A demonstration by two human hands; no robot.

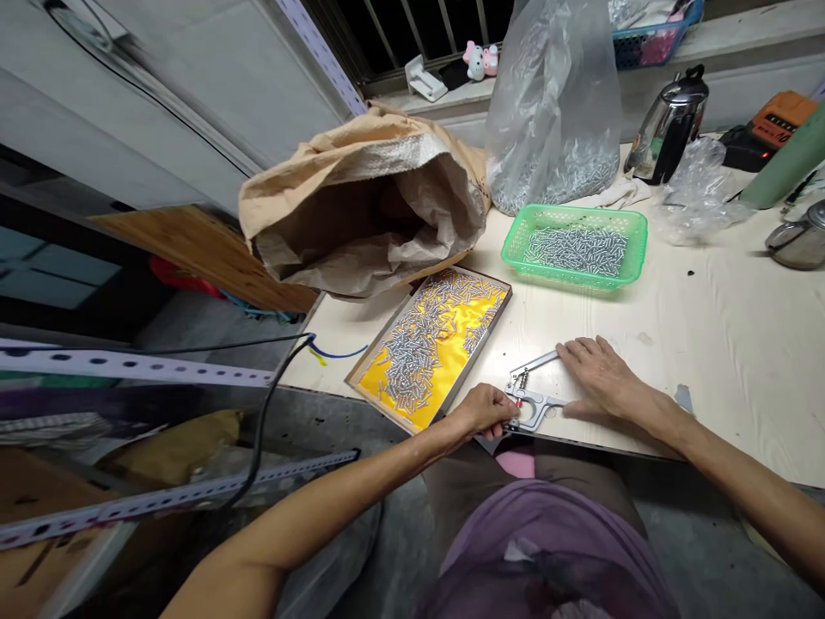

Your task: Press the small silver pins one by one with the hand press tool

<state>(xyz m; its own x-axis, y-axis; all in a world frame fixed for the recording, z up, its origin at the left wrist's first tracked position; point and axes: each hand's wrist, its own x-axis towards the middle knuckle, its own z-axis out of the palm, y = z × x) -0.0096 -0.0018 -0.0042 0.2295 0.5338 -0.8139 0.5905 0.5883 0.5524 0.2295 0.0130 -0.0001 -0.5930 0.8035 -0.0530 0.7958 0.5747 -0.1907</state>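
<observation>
A small silver hand-lever tool [534, 411] with a spring and a red bit lies at the table's front edge. My left hand [485, 410] is closed in a pinch at its left end; what the fingertips hold is hidden. My right hand [598, 376] is stretched out flat, fingers against the end of the tool's raised lever [536, 364], thumb near the lower handle. Left of the tool, a shallow tray [459, 378] lined with yellow cloth holds many small metal pins [412, 357].
Behind the tray, a large brown paper sack [361, 185] lies with its mouth facing me. A green basket [573, 279] and a clear plastic bag [547, 94] hold more metal pieces. A kettle [670, 125] and glass pot [799, 241] stand right. A black cable [261, 421] hangs left.
</observation>
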